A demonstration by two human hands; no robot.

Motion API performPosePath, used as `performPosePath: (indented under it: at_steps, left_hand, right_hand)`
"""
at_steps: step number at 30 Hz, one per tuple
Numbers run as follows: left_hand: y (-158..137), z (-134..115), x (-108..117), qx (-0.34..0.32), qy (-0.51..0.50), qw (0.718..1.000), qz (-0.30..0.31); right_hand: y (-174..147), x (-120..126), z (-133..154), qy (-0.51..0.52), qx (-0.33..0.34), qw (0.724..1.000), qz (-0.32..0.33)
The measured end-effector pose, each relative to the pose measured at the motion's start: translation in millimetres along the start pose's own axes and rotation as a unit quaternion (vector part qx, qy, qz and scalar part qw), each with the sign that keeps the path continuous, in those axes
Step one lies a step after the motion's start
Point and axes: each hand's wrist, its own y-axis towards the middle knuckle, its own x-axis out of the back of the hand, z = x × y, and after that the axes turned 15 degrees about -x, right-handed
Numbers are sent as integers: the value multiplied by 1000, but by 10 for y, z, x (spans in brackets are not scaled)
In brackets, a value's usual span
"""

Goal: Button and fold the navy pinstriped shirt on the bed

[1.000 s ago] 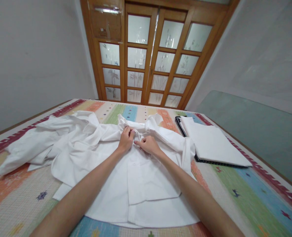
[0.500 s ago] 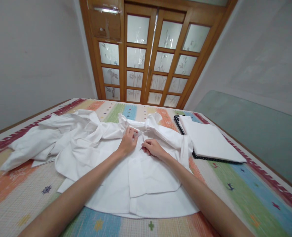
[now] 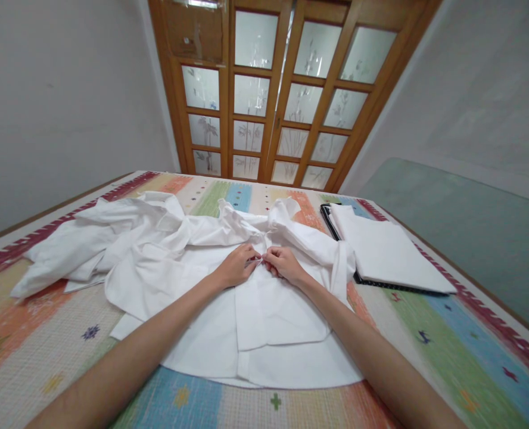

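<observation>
A white shirt (image 3: 202, 333) lies front side up across the middle, its collar pointing away from me and its lower hem toward me. Both hands meet at its front placket, just below the collar. My left hand (image 3: 241, 266) pinches the placket's fabric between thumb and fingers. Right beside it, my right hand (image 3: 283, 263) is closed on the other edge of the same placket, fingertips almost touching the left ones. Any button between the fingertips is too small to make out.
More crumpled white cloth (image 3: 108, 238) is bunched at the left. At the right lies a stack of folded white cloth (image 3: 394, 250) over a black dotted one. Everything rests on a colourful striped cover (image 3: 380, 333). Wooden doors with glass panes (image 3: 255, 95) stand beyond.
My left hand has come down the placket toward the right hand, and their fingertips now meet. The right hand has shifted slightly. The camera view has tilted a little.
</observation>
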Motion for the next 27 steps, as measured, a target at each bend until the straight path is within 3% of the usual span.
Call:
performPosePath:
  at_steps: [14, 22, 27]
  left_hand:
    - [-34, -33, -33, -22, 19, 999, -21]
    - [-49, -83, -33, -76, 72, 995, -4]
    - [-49, -110, -21, -92, 102, 990, 14]
  right_hand:
    - [-106, 25, 87, -47, -20, 998, 21]
    - [-108, 66, 172, -6, -131, 988, 82]
    - [-104, 92, 206, -24, -147, 984, 102]
